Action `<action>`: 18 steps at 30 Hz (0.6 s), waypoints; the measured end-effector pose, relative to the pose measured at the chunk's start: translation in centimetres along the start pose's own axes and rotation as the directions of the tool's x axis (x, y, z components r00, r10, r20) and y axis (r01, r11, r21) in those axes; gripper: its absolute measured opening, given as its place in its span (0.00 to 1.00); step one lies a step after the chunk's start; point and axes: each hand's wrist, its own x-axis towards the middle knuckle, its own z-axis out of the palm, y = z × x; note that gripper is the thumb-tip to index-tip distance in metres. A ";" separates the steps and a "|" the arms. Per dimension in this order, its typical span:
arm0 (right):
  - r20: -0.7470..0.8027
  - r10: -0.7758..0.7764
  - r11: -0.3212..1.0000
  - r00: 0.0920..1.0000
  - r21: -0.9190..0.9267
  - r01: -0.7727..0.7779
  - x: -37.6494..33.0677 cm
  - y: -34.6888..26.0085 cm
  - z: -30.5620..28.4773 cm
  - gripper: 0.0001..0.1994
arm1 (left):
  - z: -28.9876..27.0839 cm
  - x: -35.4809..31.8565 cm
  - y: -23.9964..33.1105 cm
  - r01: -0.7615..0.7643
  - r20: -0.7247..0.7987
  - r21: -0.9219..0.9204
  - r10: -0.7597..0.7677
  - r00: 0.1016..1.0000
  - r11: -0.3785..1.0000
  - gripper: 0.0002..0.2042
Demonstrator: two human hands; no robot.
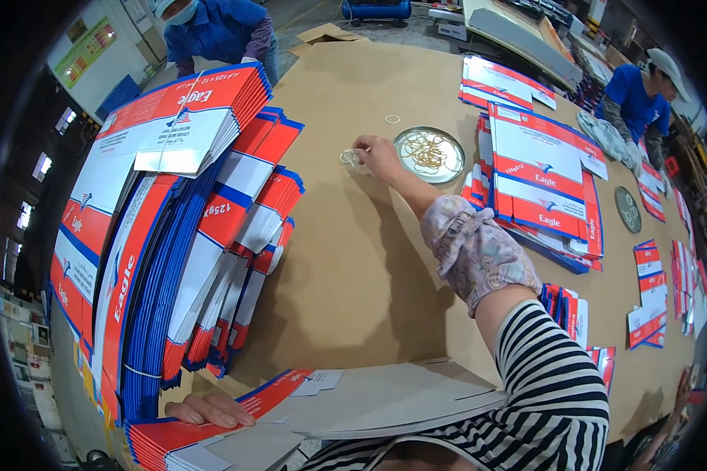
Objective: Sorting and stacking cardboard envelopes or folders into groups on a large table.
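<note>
My right hand (379, 159) reaches out over the table, its thumb and fingers pinched on pale rubber bands (348, 158). Beside it sits a round metal tin (401, 144) with a heap of rubber bands (430, 154) in it. At the near edge, the fingers of my left hand (210, 410) are curled over the edge of a stack of flat cartons (267, 399), red, white and blue outside and grey inside; its thumb is hidden. A single loose rubber band (392, 119) lies beyond the right hand.
Tall bundles of folded cartons (133, 188) lean at the left, some banded. More carton stacks (542, 177) stand at the right, near a second round tin (628, 209). The brown tabletop (346, 267) spans between. One co-worker (220, 31) is at the far left, another (640, 98) at the far right.
</note>
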 end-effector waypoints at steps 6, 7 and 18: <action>0.036 -0.030 0.997 0.999 -0.074 0.032 -0.1 -0.6 -0.1 0.07 | -0.5 -0.1 0.4 0.051 0.038 -0.012 -0.050 0.998 0.999 0.27; 0.012 -0.054 0.992 0.998 -0.111 0.055 0.1 -1.1 -0.1 0.08 | -0.5 -0.2 1.0 0.046 0.036 -0.008 -0.046 0.998 0.999 0.27; 0.142 0.241 0.891 0.960 0.359 -0.277 -1.0 -1.7 -1.7 0.07 | -0.1 0.0 0.4 -0.008 0.019 0.131 0.005 1.000 0.991 0.17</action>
